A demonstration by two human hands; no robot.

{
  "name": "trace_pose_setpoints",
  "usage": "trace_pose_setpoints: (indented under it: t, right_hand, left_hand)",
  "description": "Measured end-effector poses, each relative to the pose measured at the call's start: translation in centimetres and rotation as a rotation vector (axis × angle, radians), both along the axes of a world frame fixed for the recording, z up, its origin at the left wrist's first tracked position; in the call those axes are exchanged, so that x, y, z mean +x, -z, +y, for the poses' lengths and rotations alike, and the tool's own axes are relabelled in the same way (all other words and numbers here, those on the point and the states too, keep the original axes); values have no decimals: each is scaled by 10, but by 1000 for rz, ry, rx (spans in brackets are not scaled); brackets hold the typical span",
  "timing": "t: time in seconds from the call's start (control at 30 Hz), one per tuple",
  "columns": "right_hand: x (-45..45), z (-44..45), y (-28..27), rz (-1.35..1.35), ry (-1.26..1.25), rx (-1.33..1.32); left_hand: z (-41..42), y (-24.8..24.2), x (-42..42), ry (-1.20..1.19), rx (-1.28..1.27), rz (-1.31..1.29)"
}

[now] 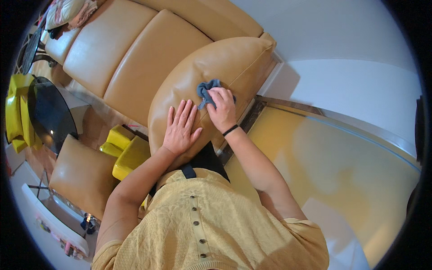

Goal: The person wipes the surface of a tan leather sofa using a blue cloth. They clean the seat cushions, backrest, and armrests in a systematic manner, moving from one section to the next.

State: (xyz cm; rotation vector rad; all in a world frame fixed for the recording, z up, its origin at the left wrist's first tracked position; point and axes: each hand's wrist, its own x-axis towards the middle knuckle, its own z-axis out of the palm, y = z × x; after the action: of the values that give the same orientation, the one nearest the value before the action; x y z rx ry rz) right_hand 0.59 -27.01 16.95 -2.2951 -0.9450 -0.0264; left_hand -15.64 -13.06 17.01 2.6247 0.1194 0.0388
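Observation:
Right in front of me is the padded arm of a tan leather sofa (189, 77), with a stitched seam along its outer side. My right hand (222, 107) grips a crumpled blue-grey cloth (206, 89) and presses it against the leather near that seam. Part of the cloth is hidden under my fingers. To its left, my left hand (180, 130) lies flat on the same arm, palm down, fingers apart and holding nothing.
Sofa seat cushions (158, 60) extend to the upper left. A dark oval glass table (52, 113), a yellow glossy chair (20, 111), another yellow seat (131, 155) and a tan leather ottoman (82, 175) stand at left. A white wall (330, 77) rises at right.

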Motion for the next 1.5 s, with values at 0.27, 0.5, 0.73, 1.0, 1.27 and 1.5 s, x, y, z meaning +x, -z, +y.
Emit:
trace_pose_setpoints:
  t: [0.27, 0.5, 0.73, 1.0, 1.27, 1.5]
  right_hand:
    - [157, -23, -42, -341, 310, -44]
    - [90, -33, 4, -91, 271, -30]
    - [156, 15, -52, -237, 146, 13]
    - [50, 62, -3, -35, -178, -298]
    - [120, 71, -42, -201, -116, -231]
    - [58, 73, 5, -98, -255, -384]
  left_hand:
    - [-7, -4, 1, -8, -54, 1]
    - [-17, 3, -4, -53, -67, 15]
    - [-33, 24, -13, -119, -53, -59]
    - [-26, 14, -4, -103, -148, -38]
    - [-25, 10, -7, -109, -219, -55]
    - [-28, 16, -10, -106, -261, -71]
